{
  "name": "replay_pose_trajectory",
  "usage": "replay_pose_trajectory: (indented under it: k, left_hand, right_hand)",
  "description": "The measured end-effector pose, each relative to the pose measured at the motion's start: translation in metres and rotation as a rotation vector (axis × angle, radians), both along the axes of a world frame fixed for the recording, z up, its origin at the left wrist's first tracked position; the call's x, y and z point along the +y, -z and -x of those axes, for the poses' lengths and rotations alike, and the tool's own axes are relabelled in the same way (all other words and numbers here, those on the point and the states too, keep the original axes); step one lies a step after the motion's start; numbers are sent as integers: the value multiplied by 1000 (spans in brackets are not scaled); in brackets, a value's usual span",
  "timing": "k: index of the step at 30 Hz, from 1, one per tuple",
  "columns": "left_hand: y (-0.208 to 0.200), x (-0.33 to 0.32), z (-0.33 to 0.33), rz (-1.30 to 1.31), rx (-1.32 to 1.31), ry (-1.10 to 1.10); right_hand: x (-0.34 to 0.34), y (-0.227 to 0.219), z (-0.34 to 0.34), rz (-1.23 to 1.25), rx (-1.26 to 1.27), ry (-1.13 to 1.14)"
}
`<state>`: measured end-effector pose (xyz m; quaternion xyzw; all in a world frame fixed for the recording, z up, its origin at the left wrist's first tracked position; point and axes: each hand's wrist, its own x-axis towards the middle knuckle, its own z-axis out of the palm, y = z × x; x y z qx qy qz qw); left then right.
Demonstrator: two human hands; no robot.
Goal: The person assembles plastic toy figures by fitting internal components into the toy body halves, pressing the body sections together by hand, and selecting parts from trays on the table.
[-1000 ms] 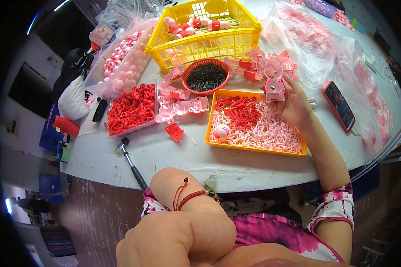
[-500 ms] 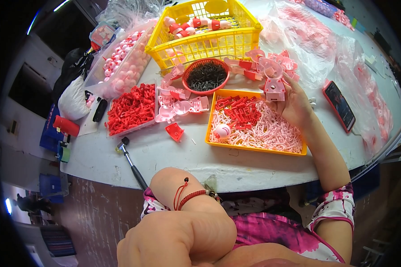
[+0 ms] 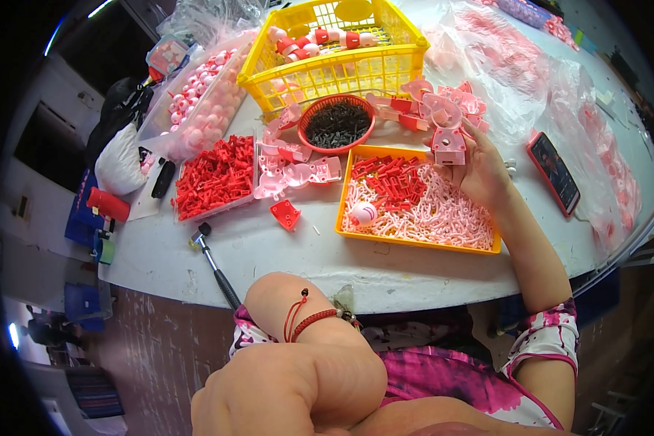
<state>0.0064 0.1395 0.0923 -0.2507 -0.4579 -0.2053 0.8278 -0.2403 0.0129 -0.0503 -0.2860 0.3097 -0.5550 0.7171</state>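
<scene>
My right hand (image 3: pixel 481 171) reaches over the back right of a yellow-orange tray. Its fingers are closed on a pink plastic shell part (image 3: pixel 448 147) with holes in its face. In the tray (image 3: pixel 421 244) are pale pink bent sticks (image 3: pixel 450 214), red clip-like pieces (image 3: pixel 396 178) and a pink-and-white ball (image 3: pixel 362 213). My left hand (image 3: pixel 291 389) is raised large at the lower edge, close to the camera, its back showing and its fingers hidden. A red braided bracelet (image 3: pixel 312 320) circles that wrist. More pink and red shell parts (image 3: pixel 294 174) lie left of the tray.
A yellow crate (image 3: pixel 334 73) stands at the back, behind a red basket (image 3: pixel 372 116) of small black pieces. On the left are a box of red pieces (image 3: pixel 214 178), a bin of pink balls (image 3: pixel 203 94) and a hammer (image 3: pixel 216 269). A phone (image 3: pixel 554 173) lies right.
</scene>
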Motion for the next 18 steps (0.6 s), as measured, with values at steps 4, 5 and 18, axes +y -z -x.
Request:
replay_pose_trajectory:
  k: [4,5,18]
  left_hand:
    - [0,0,0,0,-5,1]
    - [0,0,0,0,-5,2]
    - [0,0,0,16,-13,-3]
  right_hand:
    - [1,-1,-1,-3,-4,7]
    - [1,0,-1,-3,-7,6]
    - [-1,4,1,21,-10,-6]
